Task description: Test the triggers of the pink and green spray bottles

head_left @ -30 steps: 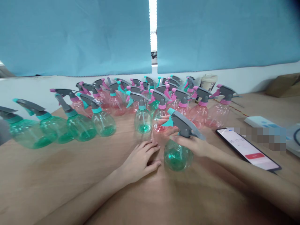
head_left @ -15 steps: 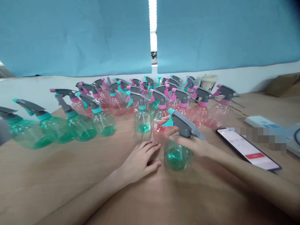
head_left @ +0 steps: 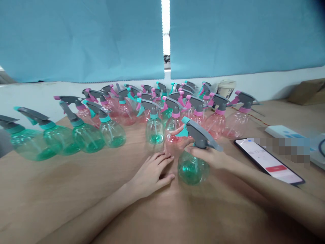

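Observation:
A green spray bottle [head_left: 193,167] with a grey head and teal trigger stands on the wooden table [head_left: 76,189] in front of me. My right hand [head_left: 207,154] is wrapped round its neck, a finger reaching towards the trigger. My left hand [head_left: 152,173] lies flat on the table just left of the bottle, fingers apart, holding nothing.
Several green spray bottles [head_left: 86,135] line the left; several pink ones [head_left: 215,120] crowd the back. A phone [head_left: 269,164] with a lit screen lies at the right, a white device [head_left: 284,132] beyond it. A paper cup [head_left: 225,88] stands by the wall, under blue curtains [head_left: 228,34].

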`<state>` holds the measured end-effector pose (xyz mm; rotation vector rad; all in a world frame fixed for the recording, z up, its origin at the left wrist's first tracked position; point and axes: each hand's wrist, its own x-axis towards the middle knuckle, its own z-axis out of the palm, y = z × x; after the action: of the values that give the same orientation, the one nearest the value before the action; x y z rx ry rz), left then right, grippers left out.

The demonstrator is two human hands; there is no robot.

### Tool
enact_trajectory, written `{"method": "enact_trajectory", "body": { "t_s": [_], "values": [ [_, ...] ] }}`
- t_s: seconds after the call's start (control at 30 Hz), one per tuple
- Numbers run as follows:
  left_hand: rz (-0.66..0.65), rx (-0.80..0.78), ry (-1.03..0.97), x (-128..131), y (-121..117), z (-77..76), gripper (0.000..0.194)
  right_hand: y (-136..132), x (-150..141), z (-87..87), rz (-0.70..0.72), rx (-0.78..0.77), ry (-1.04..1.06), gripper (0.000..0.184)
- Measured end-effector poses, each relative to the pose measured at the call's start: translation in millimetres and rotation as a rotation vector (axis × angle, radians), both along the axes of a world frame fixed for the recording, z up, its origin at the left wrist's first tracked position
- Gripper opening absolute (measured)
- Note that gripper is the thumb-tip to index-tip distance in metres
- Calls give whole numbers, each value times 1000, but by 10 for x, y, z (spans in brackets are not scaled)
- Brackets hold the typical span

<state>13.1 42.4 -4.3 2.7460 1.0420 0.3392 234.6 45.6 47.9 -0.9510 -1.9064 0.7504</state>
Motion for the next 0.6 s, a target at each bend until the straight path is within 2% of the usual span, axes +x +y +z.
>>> {"method": "enact_trajectory", "body": {
  "t_s": [0.2, 0.37, 0.5, 0.6],
  "values": [
    [1, 5, 9, 4, -1, 7, 50, -6, -7, 62, 19, -11, -11, 17],
    [1, 11, 19, 4, -3, 15, 50, -10, -28, 118, 94, -35, 94, 15],
    [-4, 12, 9, -4, -3, 6, 48, -1, -8, 83, 129, -55, 112, 19],
    [-6, 12, 7, -4, 0, 3, 47, 0, 19, 43, 95, -15, 81, 19]
  ]
}}
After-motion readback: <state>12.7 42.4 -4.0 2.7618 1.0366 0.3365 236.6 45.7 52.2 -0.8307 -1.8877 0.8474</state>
